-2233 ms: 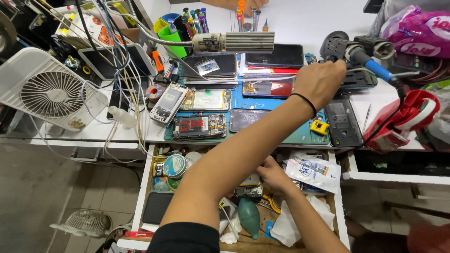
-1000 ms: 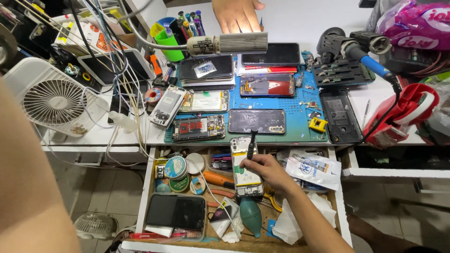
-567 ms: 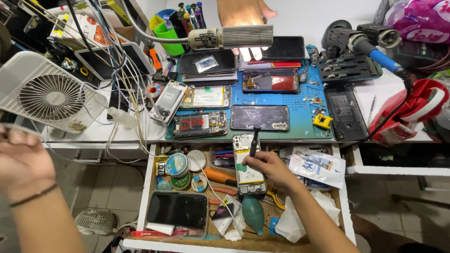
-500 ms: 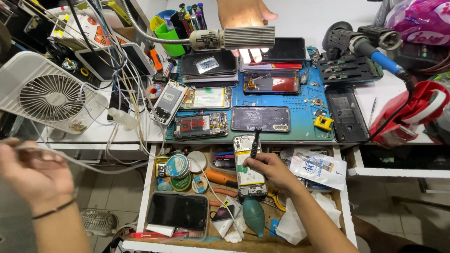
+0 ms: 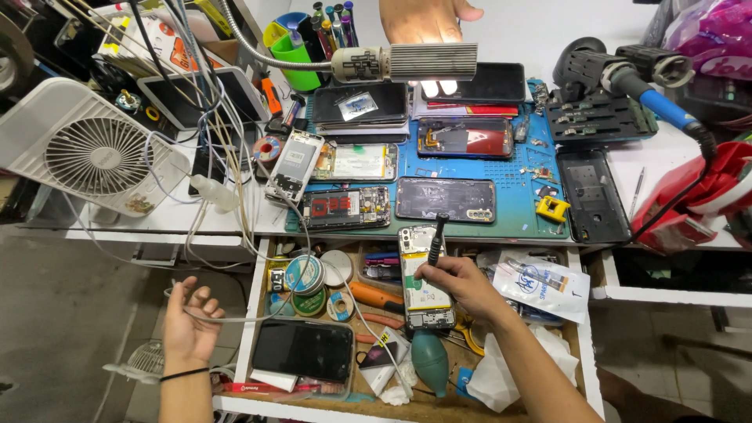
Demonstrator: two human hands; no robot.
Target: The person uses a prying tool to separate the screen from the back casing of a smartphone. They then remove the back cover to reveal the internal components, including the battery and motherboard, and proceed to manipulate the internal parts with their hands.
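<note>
My right hand (image 5: 464, 287) is over the open drawer (image 5: 258, 313). It grips a slim black tool (image 5: 435, 235) that points up. The hand also rests on an opened phone (image 5: 425, 312) with a pale battery, lying in the drawer. My left hand (image 5: 188, 323) hangs low at the left, outside the drawer, palm up. A thin white cable (image 5: 251, 316) runs through its curled fingers toward the drawer.
Several opened phones lie on a blue mat (image 5: 513, 213). Another person's hand (image 5: 427, 19) is at the far edge behind a lamp head (image 5: 407, 63). A white fan (image 5: 94, 155) and hanging wires are left, a blue-handled iron (image 5: 654, 78) right. A black phone (image 5: 301, 349) lies in the drawer.
My left arm pulled back from the far right of the bench to the lower left and now has the white cable. My right hand stayed in the drawer and raised the black tool.
</note>
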